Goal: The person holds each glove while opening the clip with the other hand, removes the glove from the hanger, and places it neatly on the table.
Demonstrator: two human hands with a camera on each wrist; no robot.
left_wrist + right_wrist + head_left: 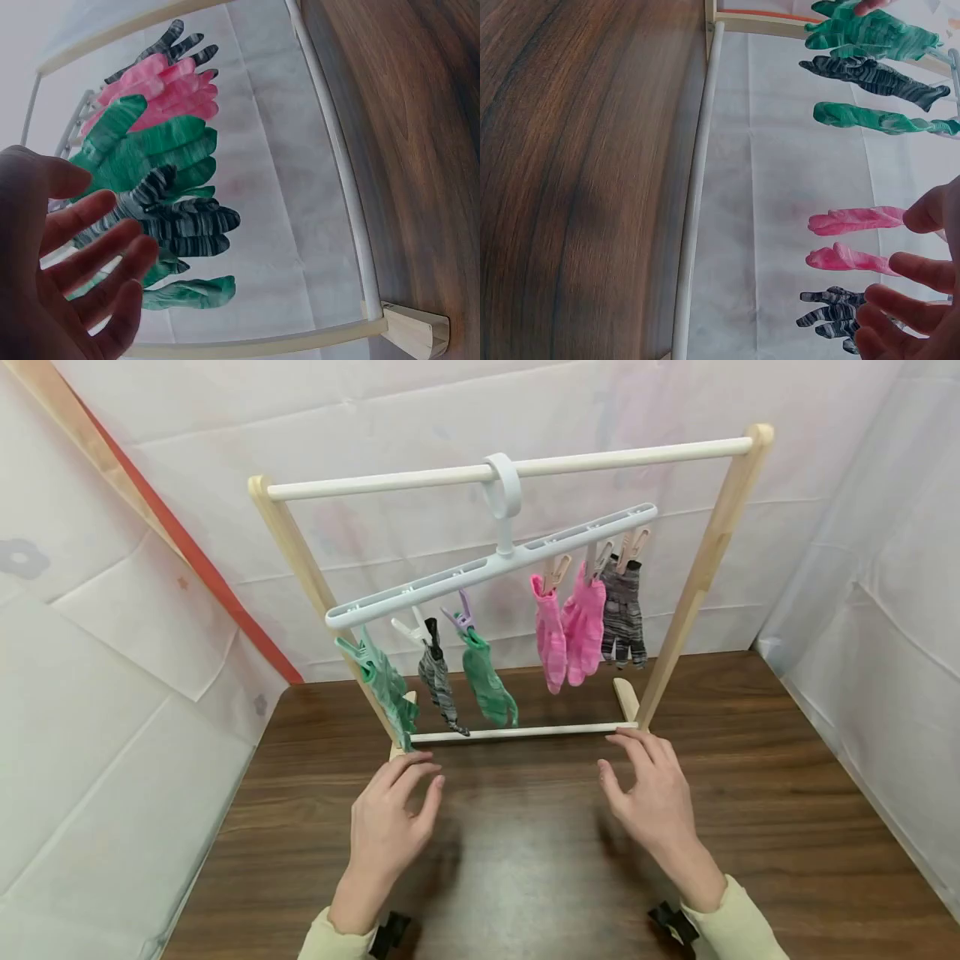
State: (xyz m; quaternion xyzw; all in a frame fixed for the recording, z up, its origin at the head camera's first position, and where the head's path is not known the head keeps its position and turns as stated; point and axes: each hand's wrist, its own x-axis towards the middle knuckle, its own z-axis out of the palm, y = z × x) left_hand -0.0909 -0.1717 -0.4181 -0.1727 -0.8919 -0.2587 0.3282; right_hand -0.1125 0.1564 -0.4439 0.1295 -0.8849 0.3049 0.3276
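Observation:
A white clip hanger [435, 583] hangs by its hook from the top bar of a wooden rack [693, 577], slanting down to the left in the head view. From its left half hang a green glove [388, 689], a grey-black glove [437, 681] and another green glove [486, 681]. Two pink gloves [583, 622] and a grey-black glove [622, 610] are clipped on the right half. My left hand [386, 822], fingers loosely bent, holds nothing just in front of the leftmost glove. Relaxed and holding nothing, my right hand [656, 797] is near the rack's right foot.
Clothes pegs in several colours, such as a purple peg [462, 612], grip the gloves. A white lower bar [525, 732] joins the rack's feet on the dark wooden table [517, 877]. Pale sheets [112, 735] enclose the back and sides; a red strip [217, 585] runs down the left.

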